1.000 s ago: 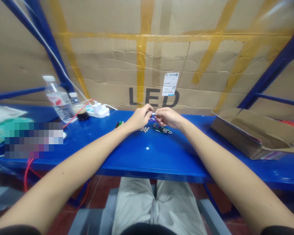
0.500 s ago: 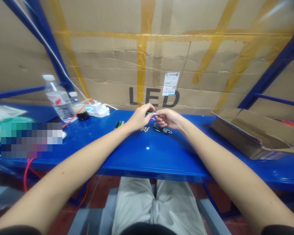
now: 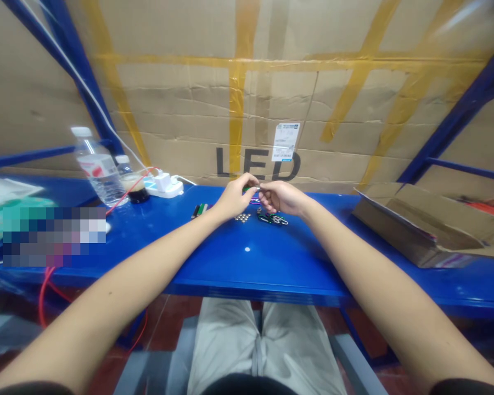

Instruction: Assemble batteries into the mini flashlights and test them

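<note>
My left hand [image 3: 239, 196] and my right hand [image 3: 280, 196] meet above the blue table, thumbs and fingers pinched around something small. A bit of green and a pale glint show between them, but I cannot make out the kind. Just below the right hand lie several clips [image 3: 273, 219] in dark green and silver, looking like carabiners. Under the left hand several small round metal pieces [image 3: 242, 218] are laid out. Left of that wrist rest black and green flat strips [image 3: 199, 210]. Behind the fingers is a purple item [image 3: 255, 201], partly hidden.
A small white disc [image 3: 247, 249] lies on the blue table [image 3: 288, 263]. At left stand a water bottle [image 3: 102, 173], a dark drink bottle [image 3: 136, 189] and a white power strip [image 3: 168, 188]. An open cardboard box [image 3: 420, 230] sits at right. A large carton [image 3: 189, 109] stands behind.
Both hands stay pinched together in nearly the same place; the fingers have shifted slightly. At the far right edge, part of what looks like a hand now shows beyond the box.
</note>
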Demonstrator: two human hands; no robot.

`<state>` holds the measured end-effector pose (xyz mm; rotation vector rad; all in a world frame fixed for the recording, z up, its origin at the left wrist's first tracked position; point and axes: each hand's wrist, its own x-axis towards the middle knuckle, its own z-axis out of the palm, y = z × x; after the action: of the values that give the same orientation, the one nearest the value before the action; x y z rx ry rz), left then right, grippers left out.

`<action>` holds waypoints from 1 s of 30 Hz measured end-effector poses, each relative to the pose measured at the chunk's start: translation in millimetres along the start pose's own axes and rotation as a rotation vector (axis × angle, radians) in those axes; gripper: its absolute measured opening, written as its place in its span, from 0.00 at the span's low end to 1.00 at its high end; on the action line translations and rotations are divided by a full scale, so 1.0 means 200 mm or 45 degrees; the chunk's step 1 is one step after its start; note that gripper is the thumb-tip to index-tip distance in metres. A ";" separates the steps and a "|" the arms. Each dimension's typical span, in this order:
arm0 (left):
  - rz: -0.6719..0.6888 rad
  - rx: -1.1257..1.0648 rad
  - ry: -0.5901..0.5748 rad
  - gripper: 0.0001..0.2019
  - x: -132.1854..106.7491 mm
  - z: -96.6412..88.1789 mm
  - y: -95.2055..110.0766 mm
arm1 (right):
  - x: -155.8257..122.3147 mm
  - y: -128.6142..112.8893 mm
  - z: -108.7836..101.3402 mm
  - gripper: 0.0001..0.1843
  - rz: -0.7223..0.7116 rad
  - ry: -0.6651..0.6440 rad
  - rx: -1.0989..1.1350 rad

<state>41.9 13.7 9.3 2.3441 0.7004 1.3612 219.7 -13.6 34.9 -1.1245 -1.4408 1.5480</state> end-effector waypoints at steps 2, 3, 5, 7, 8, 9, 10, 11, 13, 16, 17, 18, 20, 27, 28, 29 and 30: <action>-0.046 -0.014 0.012 0.05 0.00 0.00 -0.01 | 0.01 0.01 -0.01 0.19 -0.012 0.028 -0.053; -0.071 -0.019 0.023 0.05 0.01 0.00 -0.02 | 0.01 0.01 -0.02 0.22 -0.017 0.056 -0.082; -0.129 -0.039 0.063 0.05 0.02 0.01 -0.04 | 0.02 0.01 -0.04 0.24 -0.047 0.162 -0.192; -0.212 -0.096 0.101 0.06 0.03 0.00 -0.06 | 0.04 0.02 -0.07 0.22 -0.108 0.308 -0.400; -0.258 -0.132 0.111 0.07 0.03 0.00 -0.07 | 0.04 0.02 -0.07 0.20 -0.135 0.365 -0.513; -0.302 -0.171 0.112 0.08 0.03 0.00 -0.08 | 0.04 0.02 -0.07 0.18 -0.155 0.396 -0.596; -0.342 -0.208 0.106 0.09 0.04 0.00 -0.09 | 0.05 0.02 -0.07 0.17 -0.158 0.403 -0.646; -0.376 -0.237 0.099 0.10 0.04 0.00 -0.09 | 0.05 0.03 -0.06 0.17 -0.150 0.397 -0.671; -0.425 -0.261 0.095 0.10 0.03 0.01 -0.10 | 0.06 0.04 -0.03 0.16 -0.125 0.390 -0.713; -0.509 -0.291 0.127 0.10 0.02 0.03 -0.11 | 0.07 0.07 0.00 0.16 -0.155 0.405 -0.813; -0.539 -0.314 0.141 0.10 0.02 0.03 -0.12 | 0.08 0.07 0.00 0.16 -0.169 0.406 -0.828; -0.570 -0.341 0.153 0.10 0.02 0.03 -0.12 | 0.08 0.07 -0.01 0.15 -0.182 0.413 -0.840; -0.627 -0.385 0.166 0.10 0.02 0.04 -0.14 | 0.08 0.07 -0.03 0.14 -0.192 0.450 -0.860; -0.694 -0.388 0.239 0.09 0.03 0.01 -0.14 | 0.07 0.01 -0.13 0.11 -0.227 0.650 -0.869; -0.690 -0.375 0.251 0.08 0.03 0.00 -0.14 | 0.06 0.01 -0.14 0.10 -0.206 0.683 -0.907; -0.680 -0.360 0.267 0.07 0.04 0.00 -0.14 | 0.06 0.01 -0.16 0.10 -0.186 0.713 -0.967; -0.666 -0.346 0.280 0.06 0.04 -0.01 -0.14 | 0.06 0.01 -0.17 0.10 -0.169 0.738 -1.046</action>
<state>36.3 40.4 1.3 1.6601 1.0293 1.3715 247.2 9.8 30.9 -1.7101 -1.6992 0.4195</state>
